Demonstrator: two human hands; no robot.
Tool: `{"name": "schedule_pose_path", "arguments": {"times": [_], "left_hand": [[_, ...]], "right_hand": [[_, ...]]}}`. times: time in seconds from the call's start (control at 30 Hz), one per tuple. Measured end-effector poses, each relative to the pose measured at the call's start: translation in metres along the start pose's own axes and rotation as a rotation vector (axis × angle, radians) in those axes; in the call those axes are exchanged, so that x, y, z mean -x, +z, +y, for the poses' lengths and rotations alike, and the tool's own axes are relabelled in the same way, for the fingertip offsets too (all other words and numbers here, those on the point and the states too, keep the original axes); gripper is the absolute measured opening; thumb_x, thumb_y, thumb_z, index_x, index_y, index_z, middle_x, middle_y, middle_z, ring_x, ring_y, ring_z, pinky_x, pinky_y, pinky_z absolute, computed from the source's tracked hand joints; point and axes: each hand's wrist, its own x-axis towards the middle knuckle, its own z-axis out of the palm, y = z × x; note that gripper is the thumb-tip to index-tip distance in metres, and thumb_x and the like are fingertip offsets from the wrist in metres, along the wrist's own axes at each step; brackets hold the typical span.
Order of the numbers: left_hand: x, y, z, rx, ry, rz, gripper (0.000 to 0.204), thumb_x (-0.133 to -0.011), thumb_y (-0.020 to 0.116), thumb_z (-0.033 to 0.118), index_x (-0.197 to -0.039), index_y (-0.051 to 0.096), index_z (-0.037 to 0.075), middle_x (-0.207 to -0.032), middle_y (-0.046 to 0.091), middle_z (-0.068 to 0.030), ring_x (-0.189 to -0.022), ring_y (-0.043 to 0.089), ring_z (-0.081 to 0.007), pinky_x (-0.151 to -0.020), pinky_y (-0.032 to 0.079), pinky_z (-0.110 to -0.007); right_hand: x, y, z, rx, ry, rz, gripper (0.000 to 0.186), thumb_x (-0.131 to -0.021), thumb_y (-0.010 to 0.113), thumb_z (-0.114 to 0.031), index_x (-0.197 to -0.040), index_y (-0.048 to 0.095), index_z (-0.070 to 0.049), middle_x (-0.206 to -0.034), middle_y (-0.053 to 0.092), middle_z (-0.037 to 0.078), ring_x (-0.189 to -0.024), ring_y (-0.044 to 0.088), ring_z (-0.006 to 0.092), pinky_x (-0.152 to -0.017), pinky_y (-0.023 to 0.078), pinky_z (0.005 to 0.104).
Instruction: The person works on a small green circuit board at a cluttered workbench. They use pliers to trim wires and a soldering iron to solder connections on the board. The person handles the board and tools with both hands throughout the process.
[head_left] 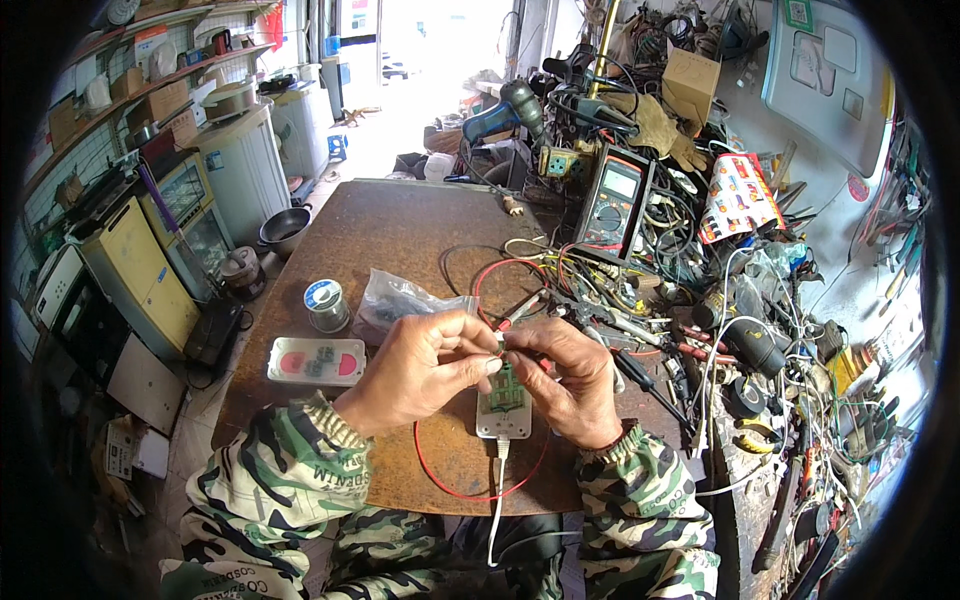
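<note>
My left hand (425, 365) and my right hand (568, 380) meet over the front middle of the table, fingers closed in a pinch. Whatever is between the fingertips is small and mostly covered, so I cannot make out its kind. Just below them lies an opened white plastic case with a green circuit board (503, 402), partly hidden by my fingers. A white cable (499, 475) runs from its near end over the table edge. Around it curves a red wire (430, 470). Left of my left hand rests a white cover (316, 362) with pink patches.
A solder spool (327, 308) and a clear plastic bag (400, 300) sit beyond my left hand. At the back right stands a multimeter (614, 205) among tangled cables. Pliers, a black-handled tool (650, 385) and other tools crowd the right side. A black pan (285, 230) is left of the table.
</note>
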Motion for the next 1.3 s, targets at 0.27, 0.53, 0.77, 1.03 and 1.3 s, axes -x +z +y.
{"name": "schedule_pose_path", "arguments": {"times": [0.27,0.53,0.77,1.03,1.3], "left_hand": [[-0.001,-0.008,0.009,0.086,-0.085,-0.089,0.014,-0.098,0.069,0.007,-0.106,0.069,-0.005,-0.092,0.072,-0.0057,-0.079,0.07,-0.011,-0.071,0.058,-0.024],[-0.001,-0.009,0.011,0.032,-0.113,-0.121,0.018,-0.1,0.066,0.009,-0.109,0.067,-0.006,-0.092,0.072,-0.0081,-0.079,0.071,-0.0132,-0.072,0.058,-0.025],[0.001,-0.01,0.009,0.203,-0.19,-0.084,0.027,-0.104,0.06,0.017,-0.115,0.066,-0.007,-0.097,0.072,-0.0109,-0.079,0.072,-0.0138,-0.07,0.059,-0.025],[0.001,-0.012,0.01,0.116,-0.204,-0.087,0.022,-0.1,0.067,0.012,-0.11,0.068,-0.007,-0.093,0.072,-0.0083,-0.073,0.07,-0.0111,-0.067,0.057,-0.024],[0.0,-0.01,0.008,0.056,-0.141,-0.101,0.016,-0.099,0.068,0.011,-0.103,0.069,-0.005,-0.089,0.071,-0.0062,-0.072,0.069,-0.0114,-0.066,0.056,-0.024]], "right_hand": [[-0.001,-0.002,-0.005,0.065,-0.077,-0.018,0.016,-0.081,0.076,0.003,-0.096,0.071,0.0,-0.093,0.07,0.014,-0.089,0.071,0.0266,-0.08,0.055,0.0357],[0.0,-0.003,-0.004,0.048,-0.084,-0.022,0.012,-0.08,0.075,-0.002,-0.091,0.069,-0.003,-0.094,0.07,0.01,-0.087,0.069,0.0219,-0.078,0.054,0.0333],[0.0,-0.003,-0.003,0.033,-0.045,-0.042,0.011,-0.079,0.073,-0.001,-0.089,0.068,-0.003,-0.092,0.07,0.01,-0.085,0.069,0.0219,-0.078,0.054,0.0335],[0.0,-0.003,-0.002,0.04,-0.051,-0.021,0.01,-0.08,0.074,0.001,-0.088,0.068,0.0,-0.089,0.069,0.01,-0.084,0.069,0.0223,-0.078,0.054,0.0336],[0.001,-0.004,-0.003,0.053,-0.048,-0.033,0.012,-0.08,0.074,0.001,-0.09,0.068,0.001,-0.089,0.068,0.011,-0.084,0.069,0.0235,-0.078,0.054,0.0344]]}}
